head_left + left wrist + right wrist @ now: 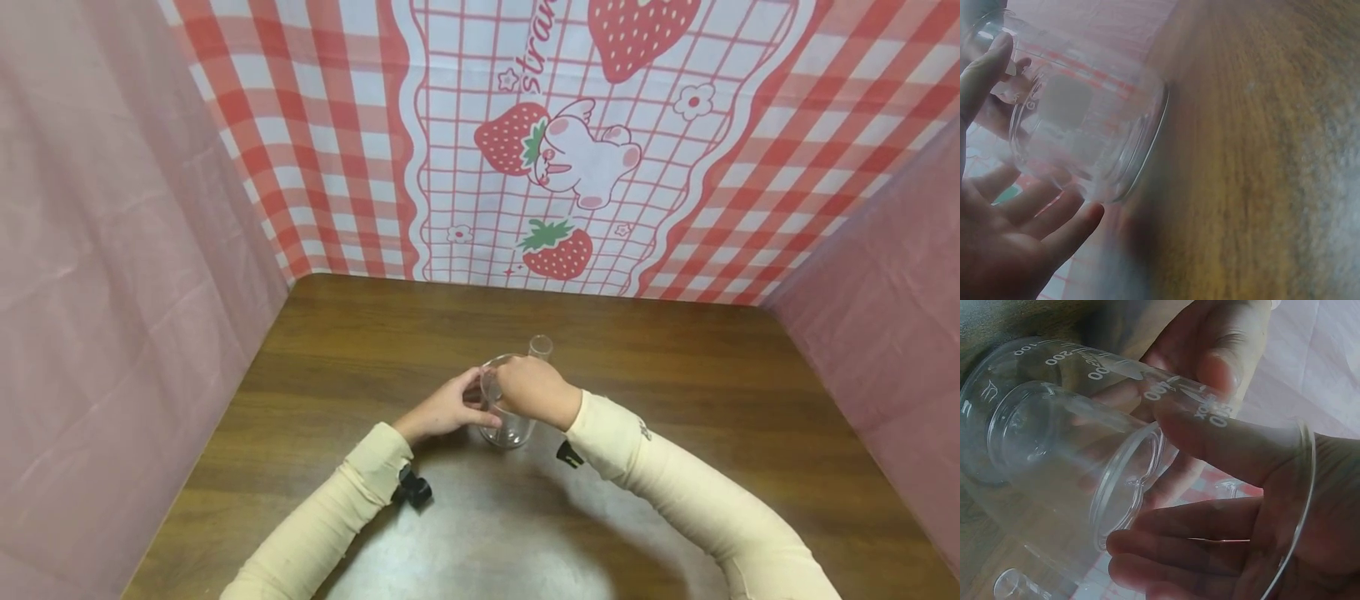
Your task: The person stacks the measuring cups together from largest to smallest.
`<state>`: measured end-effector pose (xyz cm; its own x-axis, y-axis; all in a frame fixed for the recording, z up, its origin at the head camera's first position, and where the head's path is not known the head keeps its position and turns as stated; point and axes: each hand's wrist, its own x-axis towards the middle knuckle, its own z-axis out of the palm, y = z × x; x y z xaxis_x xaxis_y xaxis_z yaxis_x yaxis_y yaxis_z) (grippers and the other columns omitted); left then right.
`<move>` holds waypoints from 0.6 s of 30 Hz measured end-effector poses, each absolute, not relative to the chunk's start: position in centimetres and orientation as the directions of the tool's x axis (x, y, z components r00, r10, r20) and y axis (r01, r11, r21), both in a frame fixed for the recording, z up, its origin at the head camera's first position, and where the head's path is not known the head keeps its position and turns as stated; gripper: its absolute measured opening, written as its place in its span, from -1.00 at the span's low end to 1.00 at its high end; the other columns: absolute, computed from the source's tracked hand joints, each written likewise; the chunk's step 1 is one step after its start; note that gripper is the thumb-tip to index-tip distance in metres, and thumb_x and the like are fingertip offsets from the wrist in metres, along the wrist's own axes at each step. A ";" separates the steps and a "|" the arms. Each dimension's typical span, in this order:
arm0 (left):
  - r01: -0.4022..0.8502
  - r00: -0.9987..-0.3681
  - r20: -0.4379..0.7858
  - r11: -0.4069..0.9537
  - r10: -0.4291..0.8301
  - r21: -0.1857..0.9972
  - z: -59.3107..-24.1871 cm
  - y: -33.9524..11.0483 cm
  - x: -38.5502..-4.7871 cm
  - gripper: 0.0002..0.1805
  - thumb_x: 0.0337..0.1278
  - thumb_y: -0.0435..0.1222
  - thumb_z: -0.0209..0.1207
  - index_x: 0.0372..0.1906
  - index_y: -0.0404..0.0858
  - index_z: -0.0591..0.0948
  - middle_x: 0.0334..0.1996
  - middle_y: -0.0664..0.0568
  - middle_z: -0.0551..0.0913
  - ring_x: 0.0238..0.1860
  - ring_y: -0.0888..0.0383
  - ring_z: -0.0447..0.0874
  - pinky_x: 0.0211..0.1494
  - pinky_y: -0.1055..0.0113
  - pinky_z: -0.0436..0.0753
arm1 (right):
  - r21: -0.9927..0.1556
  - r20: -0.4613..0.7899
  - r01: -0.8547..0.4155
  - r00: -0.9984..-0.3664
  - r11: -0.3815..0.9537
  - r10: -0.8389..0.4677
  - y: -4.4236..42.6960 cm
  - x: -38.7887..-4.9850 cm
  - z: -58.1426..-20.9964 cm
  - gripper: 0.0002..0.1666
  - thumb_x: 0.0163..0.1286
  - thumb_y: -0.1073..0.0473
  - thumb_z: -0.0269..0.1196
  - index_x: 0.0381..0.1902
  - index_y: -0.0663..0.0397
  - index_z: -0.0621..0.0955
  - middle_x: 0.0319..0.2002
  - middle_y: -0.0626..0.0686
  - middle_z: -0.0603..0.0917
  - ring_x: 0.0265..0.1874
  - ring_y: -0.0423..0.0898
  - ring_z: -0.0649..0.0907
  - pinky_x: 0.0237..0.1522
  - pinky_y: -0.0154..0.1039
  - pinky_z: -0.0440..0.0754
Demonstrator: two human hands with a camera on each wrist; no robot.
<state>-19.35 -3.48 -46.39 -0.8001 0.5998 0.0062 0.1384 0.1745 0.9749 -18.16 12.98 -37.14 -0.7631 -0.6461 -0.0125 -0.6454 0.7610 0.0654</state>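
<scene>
A large clear glass beaker (512, 435) with white volume marks stands on the table, a smaller glass beaker (1066, 425) inside it. My left hand (448, 407) holds the large beaker from the left, thumb on the near side, fingers around the far side; the left wrist view shows this hand (1016, 231) beside the glass (1129, 119). My right hand (538, 390) reaches in through the large beaker's mouth. In the right wrist view its thumb and fingers (1172, 547) grip the small beaker at its rim.
Another small glass vessel (541, 347) stands just behind and right of the large beaker. A checked strawberry cloth (337, 167) hangs along the table's back edge, with pink curtains (112, 250) at both sides. The wooden table (337, 333) extends around the beakers.
</scene>
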 end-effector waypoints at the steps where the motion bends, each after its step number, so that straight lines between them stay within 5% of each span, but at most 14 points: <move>1: 0.137 -0.800 0.007 0.171 0.599 0.976 -46.4 -3.5 -19.3 -0.08 -0.03 -0.37 0.41 0.44 -0.39 0.18 0.35 -0.33 0.38 0.36 -0.20 0.39 0.35 0.15 0.56 | 0.058 -0.012 -0.642 -0.766 0.764 -0.643 13.0 -18.1 -37.2 -0.72 0.04 0.03 0.47 -0.36 0.07 0.69 -0.42 0.04 0.76 -0.45 0.02 0.72 -0.35 -0.09 0.76; 18: 0.149 -0.800 0.020 0.167 0.600 0.975 -46.5 -3.4 -19.4 -0.02 -0.06 -0.39 0.42 0.49 -0.33 0.15 0.33 -0.29 0.42 0.33 -0.15 0.43 0.31 0.18 0.59 | -0.003 -0.039 -0.620 -0.784 0.785 -0.619 13.2 -18.4 -37.2 -0.66 0.07 0.04 0.44 -0.21 0.07 0.72 -0.23 0.05 0.79 -0.32 0.04 0.75 -0.25 -0.06 0.77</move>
<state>-19.38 -3.45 -46.53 -0.7995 0.6003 0.0197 0.1492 0.1668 0.9746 -18.39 13.17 -37.20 -0.7843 -0.6192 -0.0387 -0.6196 0.7849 -0.0027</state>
